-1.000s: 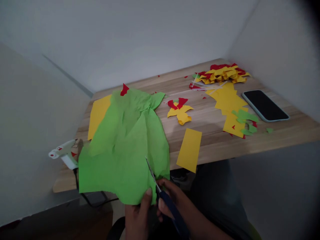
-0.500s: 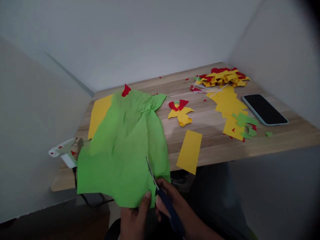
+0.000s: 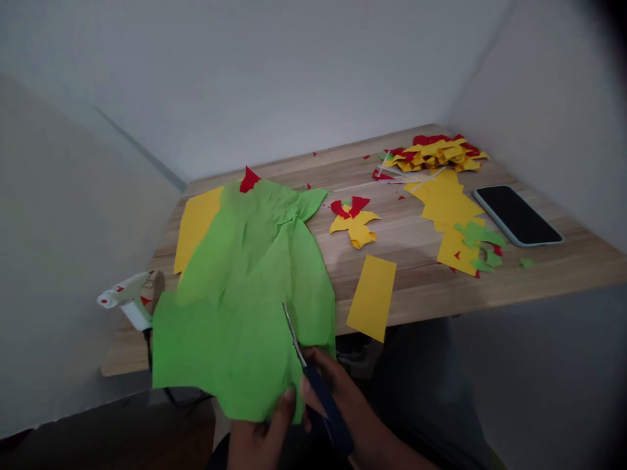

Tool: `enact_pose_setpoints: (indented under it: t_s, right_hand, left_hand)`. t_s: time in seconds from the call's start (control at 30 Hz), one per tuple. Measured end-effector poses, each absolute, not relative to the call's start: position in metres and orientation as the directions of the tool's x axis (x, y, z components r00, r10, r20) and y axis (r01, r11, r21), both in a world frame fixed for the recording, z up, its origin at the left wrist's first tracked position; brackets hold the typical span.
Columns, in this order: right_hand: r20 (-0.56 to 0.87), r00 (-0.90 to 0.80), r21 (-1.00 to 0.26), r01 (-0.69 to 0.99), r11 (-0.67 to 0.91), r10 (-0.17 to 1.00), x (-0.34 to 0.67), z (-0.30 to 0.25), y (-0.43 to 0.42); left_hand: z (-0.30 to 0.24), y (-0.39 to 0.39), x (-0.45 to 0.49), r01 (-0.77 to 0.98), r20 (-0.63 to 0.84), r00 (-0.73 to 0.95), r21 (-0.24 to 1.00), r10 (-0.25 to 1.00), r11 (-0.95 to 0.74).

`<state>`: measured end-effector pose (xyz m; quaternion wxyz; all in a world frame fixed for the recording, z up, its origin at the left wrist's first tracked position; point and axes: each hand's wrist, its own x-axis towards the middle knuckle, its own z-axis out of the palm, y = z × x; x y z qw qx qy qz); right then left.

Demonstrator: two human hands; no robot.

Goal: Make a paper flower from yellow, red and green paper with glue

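Note:
A large creased sheet of green paper (image 3: 245, 313) lies over the left of the table, its near edge hanging past the front. My left hand (image 3: 264, 431) pinches that near edge, thumb on top. My right hand (image 3: 337, 391) grips a pair of scissors (image 3: 326, 405) with dark blue handles. The blades point up and away over the green sheet, at a cut close to its right side. The lower blade is hidden by the paper. A red paper scrap (image 3: 249, 179) rests at the sheet's far edge, and yellow paper (image 3: 196, 222) shows from beneath its left side.
A white glue gun (image 3: 130, 300) with a cable lies at the left table edge. A yellow rectangle (image 3: 372, 297) overhangs the front. Beyond are a yellow-and-red paper flower (image 3: 356, 225), yellow sheets (image 3: 448, 202), green scraps (image 3: 482, 238), a pile of cut paper (image 3: 435, 153) and a phone (image 3: 518, 215).
Both hands, with the scissors and the sheet's near edge, have shifted slightly toward me and to the left. The cut in the green paper looks a little wider.

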<state>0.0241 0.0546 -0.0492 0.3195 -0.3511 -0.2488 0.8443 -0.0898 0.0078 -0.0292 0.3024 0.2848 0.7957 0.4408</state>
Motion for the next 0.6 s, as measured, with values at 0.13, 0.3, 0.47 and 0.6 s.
enact_pose_setpoints:
  t_s: [0.13,0.3,0.47,0.6]
  right_hand:
    - [-0.484,-0.536,-0.62,-0.348,-0.703,0.692,0.02,-0.05,0.057]
    - [-0.473,-0.5,-0.644,-0.366,-0.672,0.725,0.018,-0.052,0.053]
    - [-0.468,-0.43,-0.67,-0.398,-0.627,0.772,0.016,-0.052,0.054]
    - [-0.518,-0.417,-0.656,-0.367,-0.66,0.747,0.013,-0.051,0.058]
  left_hand:
    - [-0.029,0.005,-0.091,0.164,-0.261,-0.637,0.874,0.725,0.458]
    - [-0.031,0.001,-0.093,0.135,-0.278,-0.64,0.877,0.717,0.461]
    - [-0.036,-0.006,-0.096,0.123,-0.284,-0.656,0.874,0.699,0.47]
    - [-0.038,-0.008,-0.099,0.159,-0.266,-0.649,0.869,0.713,0.469]
